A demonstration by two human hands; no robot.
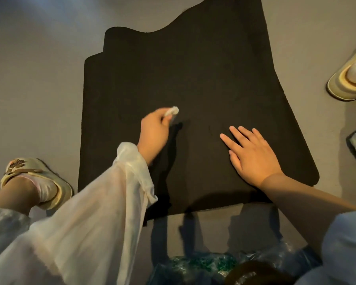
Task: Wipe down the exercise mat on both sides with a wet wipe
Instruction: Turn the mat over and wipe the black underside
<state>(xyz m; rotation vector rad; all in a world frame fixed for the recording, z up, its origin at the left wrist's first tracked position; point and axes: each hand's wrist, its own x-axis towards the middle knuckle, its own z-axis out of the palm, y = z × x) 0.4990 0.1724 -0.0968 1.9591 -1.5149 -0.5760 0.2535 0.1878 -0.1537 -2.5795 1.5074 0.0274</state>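
Two feet in cream strapped sandals frame the scene, and both are partly lost: the left sandal shows a brown ornament on its strap whose shape is too blurred to read, with the leg above it running out of the lower left corner, while the right sandal is cut by the right edge so only its toe end shows. Between them the dark, nearly black exercise mat lies flat on the grey floor; its far end seems folded or doubled, with a wavy edge and a second layer peeking out at the left, and the top of it runs out of view. The left hand, in a sheer white sleeve, hovers over or touches the mat near its middle, fingers curled round a small balled white wet wipe; whether the wipe meets the mat cannot be told. The right hand lies palm down on the mat, fingers straight and slightly spread. Crinkled clear plastic with green inside sits at the bottom edge, partly hidden and hard to identify.
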